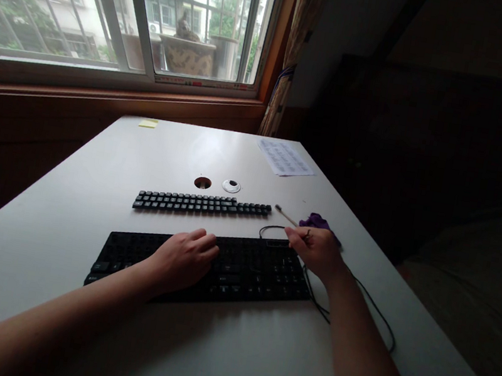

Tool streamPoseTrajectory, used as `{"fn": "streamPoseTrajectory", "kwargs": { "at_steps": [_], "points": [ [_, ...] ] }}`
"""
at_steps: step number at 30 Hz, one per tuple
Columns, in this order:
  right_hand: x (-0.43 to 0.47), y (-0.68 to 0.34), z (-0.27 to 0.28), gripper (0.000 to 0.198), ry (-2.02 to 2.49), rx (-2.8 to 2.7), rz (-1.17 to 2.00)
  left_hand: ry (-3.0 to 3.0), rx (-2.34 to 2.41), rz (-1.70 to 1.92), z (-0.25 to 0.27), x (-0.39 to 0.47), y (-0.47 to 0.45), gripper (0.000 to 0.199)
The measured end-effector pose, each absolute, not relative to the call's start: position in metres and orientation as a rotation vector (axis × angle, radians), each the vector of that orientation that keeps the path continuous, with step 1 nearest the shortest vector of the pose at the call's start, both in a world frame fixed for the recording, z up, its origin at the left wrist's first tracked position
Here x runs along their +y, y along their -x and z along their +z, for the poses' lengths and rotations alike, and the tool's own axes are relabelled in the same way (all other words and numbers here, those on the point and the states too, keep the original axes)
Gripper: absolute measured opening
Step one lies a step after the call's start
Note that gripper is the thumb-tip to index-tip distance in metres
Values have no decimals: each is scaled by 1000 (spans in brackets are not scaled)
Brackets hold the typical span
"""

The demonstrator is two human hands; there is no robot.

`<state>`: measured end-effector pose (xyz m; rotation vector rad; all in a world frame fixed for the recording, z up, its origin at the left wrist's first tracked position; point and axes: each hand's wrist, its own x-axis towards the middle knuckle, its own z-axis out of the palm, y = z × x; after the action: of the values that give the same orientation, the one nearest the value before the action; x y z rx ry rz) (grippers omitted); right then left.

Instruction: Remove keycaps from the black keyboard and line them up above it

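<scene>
One white desk fills most of the view, its far end near the wall below a barred window, with a patterned curtain tied back at the window's right side. A black keyboard lies across the near part of the desk, slightly askew, with pale-marked keys visible at its lower left corner and along its lower edge. Just beyond it stand lined-up rows of black keycaps, apart from the keyboard. Printed paper lies by the far right edge.

The left hand is over the middle of the keyboard, fingers curled downward; whether they grip anything cannot be told. The right hand, above the keyboard's upper right corner, has its fingers closed around a thin dark-tipped stick, the tip pointing toward the right end of the keycaps. A crumpled purple cloth lies just behind that hand, and a black cable loops to its right. Smallest are a yellow note at the far left, a round cover and, beside it, a hole.
</scene>
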<state>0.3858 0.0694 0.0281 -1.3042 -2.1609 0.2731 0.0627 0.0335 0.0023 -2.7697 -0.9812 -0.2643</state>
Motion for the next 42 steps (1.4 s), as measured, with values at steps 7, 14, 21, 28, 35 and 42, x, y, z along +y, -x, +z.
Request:
{"fn": "streamPoseTrajectory", "kwargs": {
  "at_steps": [7,14,21,28,35,42],
  "points": [
    [72,-393,25,52,1401,-1978,326,2783,-980,-256,2,35,-63,5],
    [77,-397,16,56,1498,-1733,537,2763,-965,-272,1,34,-63,4],
    [79,-401,11,57,1526,-1551,711,2763,-964,-275,0,35,-62,4],
    [82,-403,8,56,1539,-1517,737,2767,-956,-281,-1,36,-62,4],
    [78,-399,11,53,1537,-1575,668,2760,-960,-287,0,35,-63,3],
    [69,-380,21,49,1259,-2070,204,2756,-959,-315,1,34,-63,3]
  ]
}}
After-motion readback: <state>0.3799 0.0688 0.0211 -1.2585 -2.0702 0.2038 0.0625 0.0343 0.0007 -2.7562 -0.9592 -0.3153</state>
